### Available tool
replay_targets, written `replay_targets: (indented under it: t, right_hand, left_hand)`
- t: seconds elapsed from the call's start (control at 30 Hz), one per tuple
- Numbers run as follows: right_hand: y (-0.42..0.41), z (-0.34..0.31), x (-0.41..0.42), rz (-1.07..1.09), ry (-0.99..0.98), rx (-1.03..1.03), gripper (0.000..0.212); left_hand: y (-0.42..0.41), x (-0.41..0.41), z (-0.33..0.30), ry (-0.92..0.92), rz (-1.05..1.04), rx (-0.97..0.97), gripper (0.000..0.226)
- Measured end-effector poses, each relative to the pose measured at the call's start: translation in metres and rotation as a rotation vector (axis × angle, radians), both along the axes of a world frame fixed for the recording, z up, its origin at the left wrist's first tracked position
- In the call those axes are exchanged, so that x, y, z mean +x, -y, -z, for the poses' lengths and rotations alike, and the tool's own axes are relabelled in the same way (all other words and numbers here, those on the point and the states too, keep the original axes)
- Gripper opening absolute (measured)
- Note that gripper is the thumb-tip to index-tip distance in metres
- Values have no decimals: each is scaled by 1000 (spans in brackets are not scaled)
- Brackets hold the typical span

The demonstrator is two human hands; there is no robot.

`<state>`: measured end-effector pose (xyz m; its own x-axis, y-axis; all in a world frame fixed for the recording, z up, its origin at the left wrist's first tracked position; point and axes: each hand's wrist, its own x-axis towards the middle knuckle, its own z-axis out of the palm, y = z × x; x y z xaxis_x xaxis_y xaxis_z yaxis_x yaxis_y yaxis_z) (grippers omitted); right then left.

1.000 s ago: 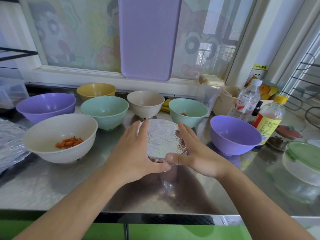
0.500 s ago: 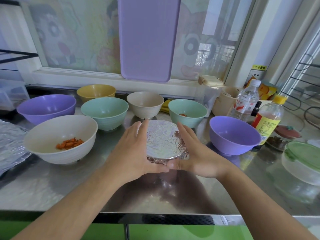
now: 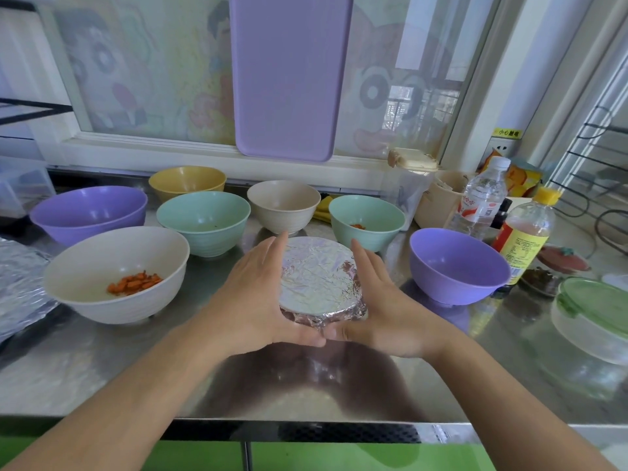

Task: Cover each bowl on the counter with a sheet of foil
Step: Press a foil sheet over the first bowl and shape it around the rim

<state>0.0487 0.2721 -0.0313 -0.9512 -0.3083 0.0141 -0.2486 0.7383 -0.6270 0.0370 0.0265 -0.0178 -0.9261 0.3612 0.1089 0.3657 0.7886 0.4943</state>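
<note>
Both hands cup the foil-covered bowl (image 3: 317, 278) at the middle of the steel counter (image 3: 102, 375), one on each side. The left hand (image 3: 258, 297) lies against the bowl's left edge with fingers straight and together, its thumb curled under the near rim; the right hand (image 3: 377, 300) mirrors it on the right side, and the two thumb tips touch just in front of the bowl. The foil sheet (image 3: 312, 270) is stretched flat over the top and crimped down around the rim. Compared with half a second ago the grip is almost unchanged — the thumbs have closed the last small gap and the foil at the near edge looks pressed tighter. Around it stand uncovered bowls: a white bowl (image 3: 85, 287) with carrot pieces (image 3: 134, 283) to the left, a purple bowl (image 3: 455, 266) to the right, others behind.
</note>
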Motion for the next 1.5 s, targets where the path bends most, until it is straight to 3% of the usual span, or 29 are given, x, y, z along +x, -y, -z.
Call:
replay_targets:
  t: [0.07,0.23,0.37,0.67,0.8,1.1,1.33,1.43,1.5]
  right_hand:
    - [-1,-3,3,-10,31,-25,135]
    - [7,-18,-2,85,-26,-206,91]
    - [20,-8,-8,92,-48,-198,83]
    - [3,-5,15,55,-26,-78,106]
    - [-1,-10,12,17,-43,-77,110]
    - [0,3,14,-39,23,-110,117]
    - [5,9,24,-21,-56,-81,120]
    - [2,11,31,-11,-80,-232,121]
    - [-3,11,35,-42,-73,-363,110]
  left_hand:
    - [1,3,-5,37,4,9,167]
    - [-11,13,-9,11,-46,32,153]
    - [-18,14,-3,-32,-91,27,149]
    - [3,2,-12,77,34,-45,152]
    - [-3,6,-10,107,-13,-44,156]
    - [-12,8,-3,-88,-1,-72,142]
    - [-4,3,-10,-23,54,-54,146]
    - [2,1,-14,31,93,-84,149]
    - [3,3,-19,70,96,-116,154]
